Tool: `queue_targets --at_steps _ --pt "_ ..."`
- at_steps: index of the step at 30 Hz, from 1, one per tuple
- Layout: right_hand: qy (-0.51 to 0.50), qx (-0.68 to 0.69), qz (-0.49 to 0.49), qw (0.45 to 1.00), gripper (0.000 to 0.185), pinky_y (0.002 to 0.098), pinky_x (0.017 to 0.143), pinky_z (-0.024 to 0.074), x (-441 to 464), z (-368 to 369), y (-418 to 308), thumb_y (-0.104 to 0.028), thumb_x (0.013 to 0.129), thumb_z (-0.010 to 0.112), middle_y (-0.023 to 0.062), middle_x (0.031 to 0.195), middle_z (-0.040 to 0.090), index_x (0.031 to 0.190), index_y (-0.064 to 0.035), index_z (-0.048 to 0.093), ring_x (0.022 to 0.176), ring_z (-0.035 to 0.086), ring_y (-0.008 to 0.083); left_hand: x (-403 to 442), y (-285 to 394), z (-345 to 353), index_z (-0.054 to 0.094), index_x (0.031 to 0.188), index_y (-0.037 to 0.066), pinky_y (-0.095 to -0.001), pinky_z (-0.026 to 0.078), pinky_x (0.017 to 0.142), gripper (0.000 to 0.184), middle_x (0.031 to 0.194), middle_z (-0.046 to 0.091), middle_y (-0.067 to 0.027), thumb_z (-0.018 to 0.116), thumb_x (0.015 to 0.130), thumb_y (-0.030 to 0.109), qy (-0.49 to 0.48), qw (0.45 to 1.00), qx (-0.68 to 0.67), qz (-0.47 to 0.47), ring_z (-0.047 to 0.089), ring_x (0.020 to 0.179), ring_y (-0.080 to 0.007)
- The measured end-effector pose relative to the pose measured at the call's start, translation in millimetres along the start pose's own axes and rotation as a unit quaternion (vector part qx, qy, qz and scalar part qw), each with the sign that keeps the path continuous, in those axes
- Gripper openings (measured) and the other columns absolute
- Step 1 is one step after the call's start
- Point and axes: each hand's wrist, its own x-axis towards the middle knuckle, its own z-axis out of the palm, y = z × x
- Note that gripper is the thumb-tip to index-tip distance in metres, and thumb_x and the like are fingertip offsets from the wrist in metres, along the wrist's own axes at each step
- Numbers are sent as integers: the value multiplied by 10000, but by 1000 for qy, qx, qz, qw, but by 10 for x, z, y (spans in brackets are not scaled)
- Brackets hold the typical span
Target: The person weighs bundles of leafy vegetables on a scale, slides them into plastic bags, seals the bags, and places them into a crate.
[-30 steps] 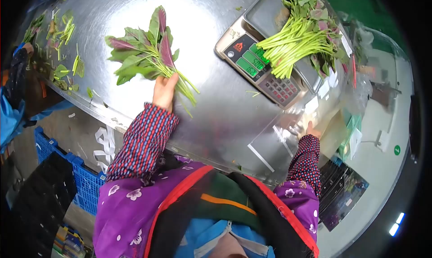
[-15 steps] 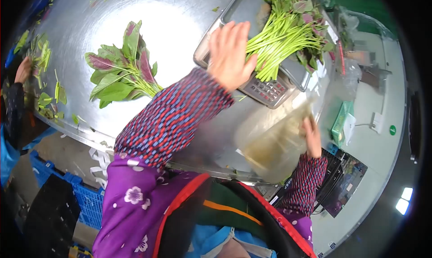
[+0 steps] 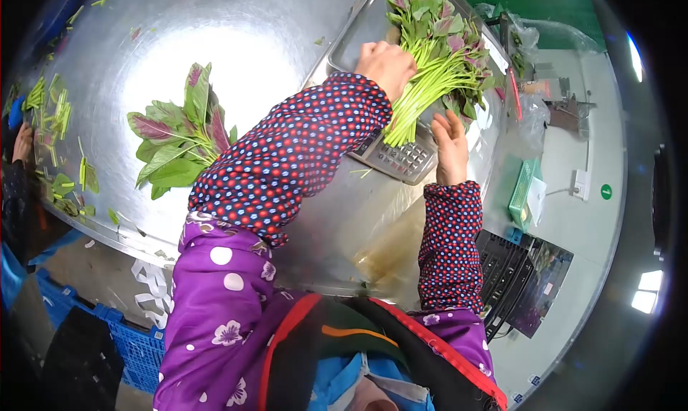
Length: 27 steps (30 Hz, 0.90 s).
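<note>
A large bunch of red-and-green amaranth (image 3: 448, 45) with long pale-green stems lies on the tray of a digital scale (image 3: 405, 159). My left hand (image 3: 388, 68) is at the left side of the stems, its fingers curled around them. Below the stem ends, my right hand (image 3: 451, 147) is raised over the scale's right side with fingers apart, holding nothing. A clear plastic bag (image 3: 387, 250) lies on the table, partly hidden by my right sleeve. Left of my left forearm rests a smaller amaranth bunch (image 3: 175, 135), its stems hidden behind the sleeve.
Loose stem scraps (image 3: 57, 117) litter the left edge of the metal table (image 3: 244, 24), near another person's hand (image 3: 23, 142). To the right are a green basket (image 3: 524, 192) and a black device (image 3: 505, 268). A blue crate (image 3: 140, 350) stands below the table.
My right hand has let go of the plastic bag and moved up to the stems. My left hand has gone from flat and spread to curled on the bunch.
</note>
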Motion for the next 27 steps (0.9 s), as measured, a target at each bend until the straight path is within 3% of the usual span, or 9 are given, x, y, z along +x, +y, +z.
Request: queue_targets --at_steps 3,5,10,13,15,19,21,24,27 --pt "20 36 12 999 548 279 908 368 -64 -115 -3 -121 805 578 149 1188 505 1275 34 343 1053 495 181 -175 84 -177 577 903 69 -359 373 858 122 924 595 -59 558 811 147 134 977 -164 0 522 946 -229" --pt "39 66 30 997 543 274 910 365 -85 -157 -38 -114 804 577 145 1182 509 1273 33 347 1052 493 178 -377 265 -357 554 877 57 -368 421 764 100 846 592 -99 566 793 111 93 910 -389 -105 538 860 -279" --pt "9 63 14 998 457 267 907 374 -133 -20 -169 -84 803 568 139 1169 516 1222 30 423 1051 497 177 -52 188 -126 602 970 84 -355 427 815 186 924 569 -113 565 792 121 85 993 -77 2 526 917 -268" --pt "-17 58 -18 998 402 274 902 392 -195 41 -130 -71 804 565 132 1153 529 1180 33 468 1055 508 181 81 59 18 619 958 114 -378 410 834 212 936 550 -109 593 765 198 -48 998 27 10 490 944 -294" --pt "-7 -14 -50 999 361 283 905 391 -246 -1 -74 -102 806 565 128 1123 550 1135 31 507 1043 514 190 149 21 6 636 947 109 -361 428 834 234 948 593 -124 583 773 256 -46 996 -48 -55 539 934 -283" --pt "48 -159 -231 959 270 329 862 389 -189 101 -208 -125 777 570 112 994 581 1034 -43 582 968 522 249 145 44 -150 640 963 42 -298 449 803 298 889 645 -138 549 806 279 -94 938 -263 -204 615 852 -242" --pt "69 -237 -311 918 214 369 854 368 20 247 -293 -159 765 559 107 967 579 959 -90 618 944 499 275 143 10 -136 640 936 24 -283 452 782 289 850 652 -123 543 811 266 -111 942 -241 -205 624 820 -227" --pt "111 -409 -281 861 242 405 871 321 241 419 -306 -233 740 573 103 968 560 944 -116 629 947 472 286 123 13 -82 618 994 39 -300 446 807 295 912 639 -137 559 806 259 -48 951 -228 -202 611 863 -232" --pt "100 -471 -230 846 324 426 881 298 345 470 -313 -287 713 594 106 1002 540 997 -129 612 963 458 294 101 42 -73 557 1104 74 -330 429 851 370 1064 579 -179 597 787 262 -98 985 -131 -61 575 958 -256"
